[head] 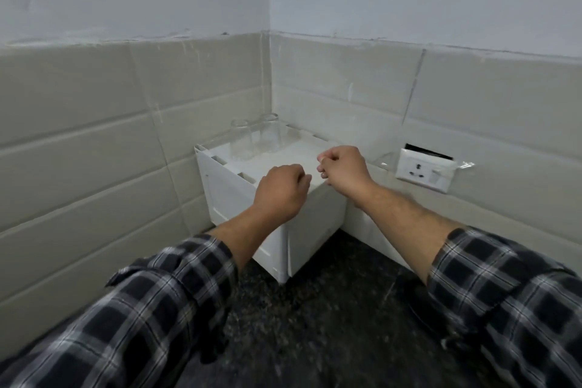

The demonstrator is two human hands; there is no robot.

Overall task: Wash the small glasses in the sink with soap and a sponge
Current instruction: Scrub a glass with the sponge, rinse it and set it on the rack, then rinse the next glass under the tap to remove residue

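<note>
Two glasses [241, 143] stand upside down at the back of a white box [226, 198] on the dark counter [330, 309]. The left hand [280, 192] is curled at the box's front edge (holding nothing that shows). The right hand [343, 170] is curled above the box, empty too. A socket [423, 172] sits on the wall.

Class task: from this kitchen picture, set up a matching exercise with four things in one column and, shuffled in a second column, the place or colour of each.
Column one:
1 glasses
2 wall socket
3 countertop
4 left hand

Column two:
A dark, speckled
B fingers curled, above the near edge of the white rack
C clear, at the back of the rack
D white, on the tiled wall, right of the rack

Pairs: 1-C; 2-D; 3-A; 4-B
</note>
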